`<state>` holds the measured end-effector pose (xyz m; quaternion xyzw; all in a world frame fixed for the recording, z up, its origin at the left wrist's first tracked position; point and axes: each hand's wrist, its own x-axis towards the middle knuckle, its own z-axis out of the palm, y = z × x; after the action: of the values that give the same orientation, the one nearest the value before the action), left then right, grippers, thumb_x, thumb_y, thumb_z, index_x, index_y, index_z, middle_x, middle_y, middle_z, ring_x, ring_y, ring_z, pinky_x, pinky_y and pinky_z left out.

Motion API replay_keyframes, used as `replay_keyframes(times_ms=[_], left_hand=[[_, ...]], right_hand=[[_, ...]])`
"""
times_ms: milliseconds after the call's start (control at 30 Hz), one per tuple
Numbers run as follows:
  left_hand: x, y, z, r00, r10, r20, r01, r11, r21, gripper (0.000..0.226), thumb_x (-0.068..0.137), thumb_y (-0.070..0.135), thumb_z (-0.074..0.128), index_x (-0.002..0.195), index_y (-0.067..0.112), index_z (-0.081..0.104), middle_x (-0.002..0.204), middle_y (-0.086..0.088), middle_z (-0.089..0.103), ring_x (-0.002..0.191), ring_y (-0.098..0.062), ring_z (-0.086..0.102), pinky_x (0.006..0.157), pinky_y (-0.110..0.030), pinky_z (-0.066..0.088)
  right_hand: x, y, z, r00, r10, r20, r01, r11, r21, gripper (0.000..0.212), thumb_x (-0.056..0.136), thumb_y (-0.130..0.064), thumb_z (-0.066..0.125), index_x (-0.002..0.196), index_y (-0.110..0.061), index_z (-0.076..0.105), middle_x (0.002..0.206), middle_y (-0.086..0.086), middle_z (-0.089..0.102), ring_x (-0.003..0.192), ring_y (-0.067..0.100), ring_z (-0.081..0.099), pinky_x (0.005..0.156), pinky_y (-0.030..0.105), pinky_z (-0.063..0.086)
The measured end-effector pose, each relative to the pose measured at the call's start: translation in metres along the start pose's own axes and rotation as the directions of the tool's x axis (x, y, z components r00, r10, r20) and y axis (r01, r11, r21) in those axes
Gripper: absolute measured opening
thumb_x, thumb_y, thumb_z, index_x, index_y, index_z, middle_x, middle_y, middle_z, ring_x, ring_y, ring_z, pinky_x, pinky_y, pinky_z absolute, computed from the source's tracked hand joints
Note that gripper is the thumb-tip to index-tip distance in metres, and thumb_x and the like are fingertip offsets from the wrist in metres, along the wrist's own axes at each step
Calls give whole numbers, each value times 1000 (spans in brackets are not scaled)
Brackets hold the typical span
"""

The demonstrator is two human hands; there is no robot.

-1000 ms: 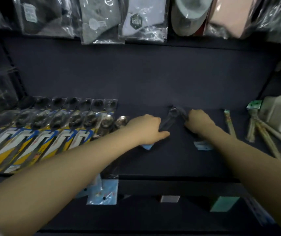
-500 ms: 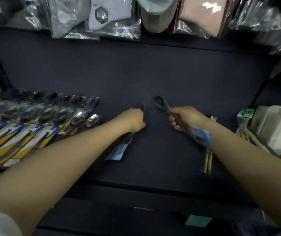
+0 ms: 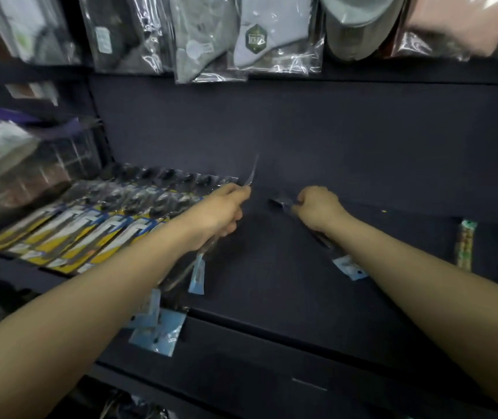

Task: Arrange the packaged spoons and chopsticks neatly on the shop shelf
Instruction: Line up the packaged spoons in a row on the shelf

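My left hand (image 3: 222, 214) is closed around a clear spoon packet with a light blue card end (image 3: 197, 273), held on edge just right of the spoon row. A row of several packaged spoons (image 3: 90, 231) with yellow and blue cards lies flat on the dark shelf (image 3: 302, 164) at the left. My right hand (image 3: 320, 211) grips a second spoon packet (image 3: 348, 264), its spoon bowl poking out to the left of my fingers and its blue card lying by my forearm. A packet of chopsticks (image 3: 465, 246) rests at the far right.
Bagged socks and caps (image 3: 253, 34) hang above the shelf. More blue-carded packets (image 3: 157, 331) hang over the shelf's front edge under my left arm. A clear box (image 3: 21, 173) stands at the far left. Bare dark shelf surface lies between and behind my hands.
My left hand has moved its packet left up against the end of the spoon row and tipped it on edge. My right hand has drawn its packet apart to the right. The camera has shifted.
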<state>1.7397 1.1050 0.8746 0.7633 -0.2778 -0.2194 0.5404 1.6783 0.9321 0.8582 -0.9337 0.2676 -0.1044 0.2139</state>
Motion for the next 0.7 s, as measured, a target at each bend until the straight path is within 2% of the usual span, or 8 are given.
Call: replay_keyframes(times_ms=[67,133,233,333,433,567,633,700], left_hand=[[3,4,-5,999,31,28,-31,1000,-6,23,96,34,33,89,24,52,55,4,31,36,-5,27,41,-21,21],[9,6,-7,992,120,41,-122,991,57,26,95,26,35,87,21,58,56,6,37,42,-3,32,46,-23,26],[18,10,-8,958,276,76,-285,941,182,27,91,3,38,102,14,60,79,11,57,72,1,48,64,-7,36],[27,6,-22,923,341,178,-371,910,183,31,90,-2,42,111,13,60,91,4,67,76,3,58,70,-8,43],[51,-7,-54,899,393,192,-427,695,579,27,91,10,50,115,12,62,114,-6,66,103,-16,61,90,-23,43],[81,-22,-85,901,213,379,-434,400,807,32,89,16,54,121,16,58,121,-5,63,109,-22,57,90,-25,40],[91,-24,-91,887,157,434,-460,380,803,34,90,21,54,124,18,56,123,-3,61,110,-19,56,88,-22,38],[96,-24,-92,865,152,479,-493,436,753,34,90,28,53,123,20,56,123,2,61,105,-12,55,85,-18,36]], right_hand=[[1,-24,-1,996,-46,-71,66,949,307,43,91,-41,49,90,0,61,100,18,65,92,33,61,77,38,48],[0,-50,-3,999,-45,16,21,713,701,42,90,-47,48,86,-7,61,87,14,67,71,24,63,59,33,49],[4,-67,-1,997,-63,52,-5,589,808,25,93,-28,50,72,-15,51,64,4,57,52,13,50,42,21,36],[15,-69,-4,998,24,59,-63,500,864,25,93,-3,45,70,-13,46,59,5,45,47,14,40,39,21,33],[27,-60,-14,990,137,-31,-49,544,838,24,91,-3,49,70,-12,48,61,5,48,49,15,43,46,25,37],[43,-48,-10,970,184,-157,-54,799,599,9,87,-2,50,84,-11,50,78,13,58,55,18,47,44,25,35],[49,-45,-1,965,215,-149,-106,843,528,7,87,-6,48,92,-9,50,88,18,61,56,19,47,38,20,33],[54,-45,6,962,239,-133,-135,838,528,9,87,-5,44,83,-10,51,87,20,63,49,19,45,30,14,28]])
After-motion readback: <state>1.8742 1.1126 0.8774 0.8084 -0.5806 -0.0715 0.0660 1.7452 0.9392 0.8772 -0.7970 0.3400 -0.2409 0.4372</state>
